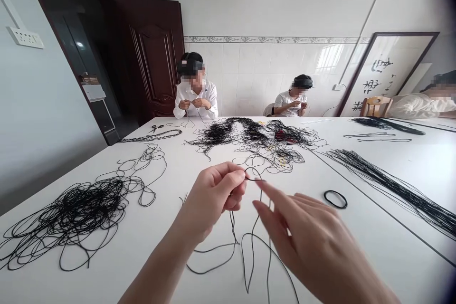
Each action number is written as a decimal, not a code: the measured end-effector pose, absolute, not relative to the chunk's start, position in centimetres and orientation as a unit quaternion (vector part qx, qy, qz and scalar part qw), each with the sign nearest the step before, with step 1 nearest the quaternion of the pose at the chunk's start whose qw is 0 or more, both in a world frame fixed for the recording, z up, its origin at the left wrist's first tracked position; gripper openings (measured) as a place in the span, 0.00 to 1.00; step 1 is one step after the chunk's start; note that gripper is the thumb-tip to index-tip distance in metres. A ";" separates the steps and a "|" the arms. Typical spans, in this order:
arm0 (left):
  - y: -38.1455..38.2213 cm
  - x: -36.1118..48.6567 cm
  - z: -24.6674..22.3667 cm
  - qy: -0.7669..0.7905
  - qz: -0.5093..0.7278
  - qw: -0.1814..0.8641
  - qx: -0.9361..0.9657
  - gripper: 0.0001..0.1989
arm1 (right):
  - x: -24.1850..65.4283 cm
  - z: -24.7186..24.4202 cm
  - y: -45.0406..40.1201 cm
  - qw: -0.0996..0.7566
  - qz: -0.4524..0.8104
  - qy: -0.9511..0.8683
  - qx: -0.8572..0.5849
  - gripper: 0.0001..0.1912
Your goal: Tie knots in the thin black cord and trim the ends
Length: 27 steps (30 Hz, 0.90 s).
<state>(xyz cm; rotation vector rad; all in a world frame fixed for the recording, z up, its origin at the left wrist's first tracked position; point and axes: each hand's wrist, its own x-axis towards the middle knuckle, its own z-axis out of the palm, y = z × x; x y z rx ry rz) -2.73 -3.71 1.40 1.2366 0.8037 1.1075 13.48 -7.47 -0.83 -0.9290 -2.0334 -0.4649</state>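
My left hand (210, 197) pinches a thin black cord (261, 194) between thumb and fingertips, and a bend of the cord stands out past them. The cord's loose length falls in loops onto the white table (149, 266). My right hand (306, 242) is just to the right of the cord, with fingers spread and apart. It holds nothing that I can see. A large tangled heap of black cord (74, 213) lies to the left of my hands.
A dense black cord tangle (231, 135) lies ahead, and a straight cord bundle (395, 190) lies to the right. Near it is a small black cord ring (335, 199). Scissors (156, 128) lie far left. Seated co-workers (194, 92) across the table work with their hands.
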 end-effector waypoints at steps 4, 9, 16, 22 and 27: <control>-3.6 -2.7 1.6 0.311 0.476 0.665 0.484 0.13 | 13.7 -0.6 -6.2 0.446 -0.192 -0.764 -0.426 0.18; -3.4 -2.7 1.5 0.261 0.479 0.711 0.443 0.13 | 13.8 -0.2 -3.8 0.492 0.008 -0.766 -0.414 0.06; -3.1 -2.9 1.3 0.211 0.512 0.731 0.399 0.10 | 13.5 -0.2 -2.4 0.488 0.244 -0.760 -0.353 0.07; -3.2 -3.1 1.4 0.186 0.505 0.755 0.374 0.08 | 13.5 -0.1 -2.1 0.538 0.242 -0.719 -0.367 0.06; -3.0 -3.2 1.7 0.187 0.556 0.730 0.350 0.07 | 14.7 0.1 -2.6 0.568 0.137 -0.697 -0.416 0.03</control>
